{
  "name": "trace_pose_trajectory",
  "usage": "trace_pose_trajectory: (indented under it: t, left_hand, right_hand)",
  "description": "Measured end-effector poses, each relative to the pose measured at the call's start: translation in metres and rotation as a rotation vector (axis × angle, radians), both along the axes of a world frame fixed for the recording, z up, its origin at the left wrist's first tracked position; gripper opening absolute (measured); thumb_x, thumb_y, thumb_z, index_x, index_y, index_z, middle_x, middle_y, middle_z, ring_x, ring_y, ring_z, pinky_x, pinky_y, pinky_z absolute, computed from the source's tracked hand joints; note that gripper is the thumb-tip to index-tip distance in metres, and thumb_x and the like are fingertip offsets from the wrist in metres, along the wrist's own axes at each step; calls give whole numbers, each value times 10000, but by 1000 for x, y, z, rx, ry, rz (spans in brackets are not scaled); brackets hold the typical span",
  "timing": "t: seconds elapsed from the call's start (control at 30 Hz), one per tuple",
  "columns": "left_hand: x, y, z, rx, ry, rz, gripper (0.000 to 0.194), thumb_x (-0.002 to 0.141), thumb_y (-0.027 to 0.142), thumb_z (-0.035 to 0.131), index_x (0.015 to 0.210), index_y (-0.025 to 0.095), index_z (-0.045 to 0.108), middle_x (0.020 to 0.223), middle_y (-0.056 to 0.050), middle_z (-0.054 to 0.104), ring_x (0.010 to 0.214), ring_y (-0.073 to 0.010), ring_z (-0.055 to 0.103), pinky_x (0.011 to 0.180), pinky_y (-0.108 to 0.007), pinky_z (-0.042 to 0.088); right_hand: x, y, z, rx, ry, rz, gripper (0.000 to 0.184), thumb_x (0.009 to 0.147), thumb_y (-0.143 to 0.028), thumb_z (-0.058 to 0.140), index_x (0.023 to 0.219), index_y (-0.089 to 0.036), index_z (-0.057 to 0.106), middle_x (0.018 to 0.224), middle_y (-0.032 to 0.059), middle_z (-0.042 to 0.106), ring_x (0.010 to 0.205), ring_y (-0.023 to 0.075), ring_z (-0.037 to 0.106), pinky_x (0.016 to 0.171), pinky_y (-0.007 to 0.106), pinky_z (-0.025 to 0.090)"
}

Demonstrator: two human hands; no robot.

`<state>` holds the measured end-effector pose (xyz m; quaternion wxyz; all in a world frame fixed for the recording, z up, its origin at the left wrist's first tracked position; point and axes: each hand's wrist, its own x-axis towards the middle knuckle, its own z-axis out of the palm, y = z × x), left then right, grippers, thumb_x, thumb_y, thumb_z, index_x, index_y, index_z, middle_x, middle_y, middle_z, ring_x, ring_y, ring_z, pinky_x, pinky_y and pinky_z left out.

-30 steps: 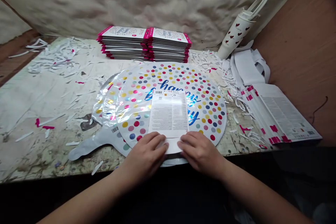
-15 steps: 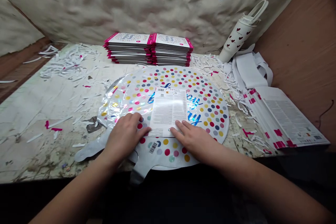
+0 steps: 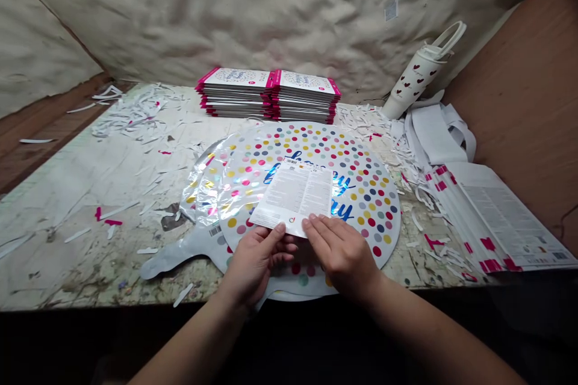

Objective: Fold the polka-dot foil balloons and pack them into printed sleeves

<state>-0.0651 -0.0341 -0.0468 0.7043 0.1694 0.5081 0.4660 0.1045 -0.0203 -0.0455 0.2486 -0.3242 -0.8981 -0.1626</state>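
Head view: printed card (image 3: 293, 192) tilted on dotted foil balloon (image 3: 365, 204), lower edge between both hands. Left hand (image 3: 257, 261) fingers pinch card edge; right hand (image 3: 341, 252) fingers stretched across lower corner, grip unclear. Balloon on tabletop (image 3: 90, 192). Pink-edged packet stacks (image 3: 266, 96) behind; paper scraps (image 3: 130, 111) around; rolled heart-print bag (image 3: 415, 78) far right.

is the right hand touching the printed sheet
Touching. The head view shows the right hand with its fingertips resting on the lower edge of the printed sheet, no gap between them.
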Motion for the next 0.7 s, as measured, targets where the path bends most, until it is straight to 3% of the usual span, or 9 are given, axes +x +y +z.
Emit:
trace_pose_trajectory:
  t: [0.13, 0.2, 0.33, 0.5, 0.63, 0.7]
  left_hand:
    - [4, -1, -2, -96, -281, 87, 43, 771, 198, 621, 768, 155, 614, 697, -2, 627, 628, -94, 595, 629, -222, 509]
    - [5, -4, -1, -68, -317, 69, 73, 785, 230, 604, 799, 164, 631, 745, -15, 650, 700, -117, 612, 686, -253, 508]
    - [6, -6, 2, 121, -35, -9, 185, 755, 298, 642, 828, 130, 673, 803, -68, 687, 773, -170, 627, 733, -281, 491]
    - [4, -8, 4, 246, 160, -67, 200, 740, 327, 657, 793, 140, 704, 756, -51, 695, 721, -159, 627, 713, -259, 475]
    - [3, -12, 1, 268, 176, -80, 197, 756, 325, 640, 787, 142, 704, 750, -46, 690, 709, -155, 624, 702, -257, 476]
    - [3, -13, -1, 273, 213, -102, 210, 765, 334, 629, 797, 138, 699, 754, -51, 687, 719, -162, 622, 698, -261, 478]
  right_hand:
    - [3, -4, -2, -70, 11, -34, 301, 851, -57, 424, 1069, -81, 629, 1053, 145, 661, 975, 242, 618, 827, 374, 496]
    - [7, -2, 3, -200, 66, -11, 287, 863, -104, 438, 1087, -109, 618, 1070, 139, 656, 985, 247, 612, 846, 397, 483]
    - [9, 9, 15, -586, 328, 78, 368, 829, -312, 568, 1166, -167, 548, 1031, 96, 659, 936, 194, 610, 840, 337, 482]
    - [-5, 18, 18, -622, 516, 196, 169, 854, -213, 512, 985, -174, 612, 889, 65, 630, 846, 152, 582, 776, 276, 475]
    - [-9, 18, 20, -707, 521, 236, 234, 846, -169, 500, 1066, -185, 577, 889, 54, 618, 821, 143, 569, 761, 273, 470]
    - [-10, 20, 22, -769, 506, 260, 179, 839, -161, 508, 986, -190, 606, 874, 45, 617, 807, 136, 570, 742, 258, 467]
